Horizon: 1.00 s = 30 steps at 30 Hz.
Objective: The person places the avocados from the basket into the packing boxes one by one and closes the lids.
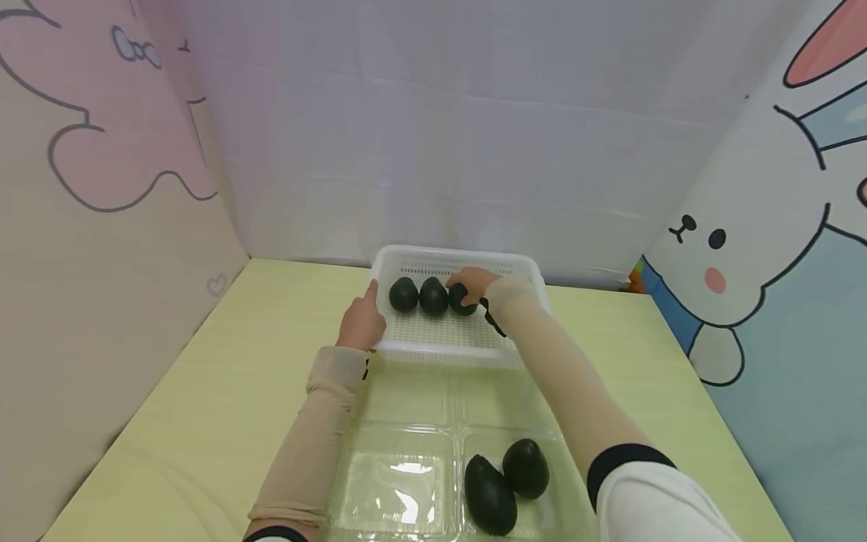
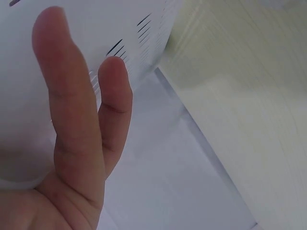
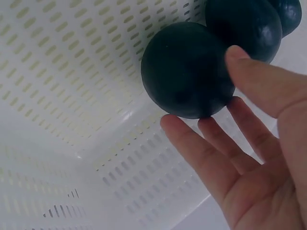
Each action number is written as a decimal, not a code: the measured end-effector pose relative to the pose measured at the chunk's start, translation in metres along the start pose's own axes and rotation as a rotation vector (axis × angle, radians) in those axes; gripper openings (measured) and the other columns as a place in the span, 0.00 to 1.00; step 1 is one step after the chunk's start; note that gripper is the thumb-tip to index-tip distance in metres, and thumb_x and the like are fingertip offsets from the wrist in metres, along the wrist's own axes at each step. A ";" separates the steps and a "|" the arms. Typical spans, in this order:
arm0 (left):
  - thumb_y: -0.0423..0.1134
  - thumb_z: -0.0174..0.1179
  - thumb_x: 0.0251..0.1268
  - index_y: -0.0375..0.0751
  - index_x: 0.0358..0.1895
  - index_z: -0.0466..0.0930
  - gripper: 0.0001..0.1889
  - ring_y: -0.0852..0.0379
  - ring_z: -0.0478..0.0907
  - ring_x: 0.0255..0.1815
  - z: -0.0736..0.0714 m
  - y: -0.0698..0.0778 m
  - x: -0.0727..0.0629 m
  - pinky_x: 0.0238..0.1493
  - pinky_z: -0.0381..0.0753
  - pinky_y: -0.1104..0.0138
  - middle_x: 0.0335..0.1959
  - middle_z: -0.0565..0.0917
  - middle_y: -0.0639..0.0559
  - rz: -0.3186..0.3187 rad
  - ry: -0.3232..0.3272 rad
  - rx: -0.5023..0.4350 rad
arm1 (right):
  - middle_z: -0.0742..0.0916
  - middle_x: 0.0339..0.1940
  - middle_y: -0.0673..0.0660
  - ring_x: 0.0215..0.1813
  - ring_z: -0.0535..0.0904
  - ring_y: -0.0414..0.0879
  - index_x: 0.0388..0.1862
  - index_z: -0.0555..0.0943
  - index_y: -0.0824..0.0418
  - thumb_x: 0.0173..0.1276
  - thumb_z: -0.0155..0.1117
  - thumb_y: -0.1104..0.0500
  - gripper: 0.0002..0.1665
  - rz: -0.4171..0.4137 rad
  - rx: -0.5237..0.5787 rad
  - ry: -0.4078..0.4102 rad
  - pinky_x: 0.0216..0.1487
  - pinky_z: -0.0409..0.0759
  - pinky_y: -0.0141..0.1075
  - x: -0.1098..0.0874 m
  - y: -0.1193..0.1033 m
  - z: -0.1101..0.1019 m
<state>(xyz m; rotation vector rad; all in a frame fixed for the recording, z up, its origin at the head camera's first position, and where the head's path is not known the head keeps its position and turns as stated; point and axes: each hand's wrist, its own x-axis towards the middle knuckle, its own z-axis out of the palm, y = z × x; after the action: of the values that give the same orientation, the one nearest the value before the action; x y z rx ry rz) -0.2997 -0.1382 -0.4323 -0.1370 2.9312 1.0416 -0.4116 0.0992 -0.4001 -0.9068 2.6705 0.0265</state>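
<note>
In the head view, a white perforated basket holds a row of three dark green avocados. The left avocado and the middle avocado lie side by side. At the row's right end, my right hand holds the third avocado. The right wrist view shows the thumb on one side of this avocado and fingertips along its lower edge. My left hand rests at the basket's left side, its fingers extended along the outer wall in the left wrist view.
In front of the basket lies a clear plastic tray with compartments. Two more avocados, one longer and one rounder, sit in its near right compartment. A white curtain hangs behind the yellow table.
</note>
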 end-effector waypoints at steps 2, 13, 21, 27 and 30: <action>0.28 0.48 0.66 0.44 0.79 0.43 0.39 0.41 0.76 0.37 0.000 0.000 0.000 0.10 0.77 0.67 0.53 0.73 0.29 0.004 0.003 0.007 | 0.77 0.63 0.62 0.65 0.71 0.56 0.67 0.73 0.61 0.67 0.65 0.61 0.29 0.001 0.006 0.006 0.67 0.70 0.46 -0.001 0.000 0.000; 0.28 0.49 0.65 0.42 0.78 0.44 0.39 0.40 0.76 0.38 -0.003 0.003 0.000 0.12 0.77 0.66 0.52 0.74 0.28 0.033 0.020 0.022 | 0.77 0.63 0.62 0.63 0.73 0.54 0.72 0.66 0.54 0.56 0.75 0.47 0.46 0.119 0.143 -0.050 0.63 0.75 0.45 0.022 0.022 0.012; 0.28 0.49 0.66 0.42 0.78 0.44 0.39 0.40 0.76 0.39 -0.003 0.002 -0.001 0.11 0.76 0.67 0.53 0.73 0.28 0.025 0.009 0.013 | 0.70 0.70 0.64 0.36 0.81 0.50 0.76 0.60 0.50 0.59 0.73 0.53 0.48 0.186 0.202 -0.145 0.39 0.81 0.39 0.003 0.000 0.004; 0.28 0.49 0.66 0.43 0.79 0.44 0.39 0.40 0.76 0.39 -0.002 0.001 -0.001 0.10 0.77 0.67 0.54 0.72 0.29 0.017 0.005 0.004 | 0.74 0.60 0.60 0.31 0.74 0.46 0.72 0.60 0.53 0.58 0.74 0.58 0.47 0.224 0.346 -0.132 0.32 0.77 0.35 -0.012 -0.001 0.005; 0.28 0.49 0.66 0.43 0.79 0.44 0.39 0.40 0.76 0.39 -0.001 -0.001 -0.001 0.10 0.77 0.67 0.54 0.72 0.29 0.015 0.004 0.002 | 0.75 0.53 0.58 0.39 0.71 0.49 0.68 0.61 0.56 0.56 0.76 0.60 0.45 0.246 0.427 -0.106 0.37 0.76 0.37 -0.023 -0.003 0.003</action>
<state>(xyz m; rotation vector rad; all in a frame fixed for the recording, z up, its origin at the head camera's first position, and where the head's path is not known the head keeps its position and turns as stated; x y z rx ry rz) -0.2987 -0.1390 -0.4321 -0.1174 2.9408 1.0417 -0.3920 0.1106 -0.3961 -0.4291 2.5265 -0.4110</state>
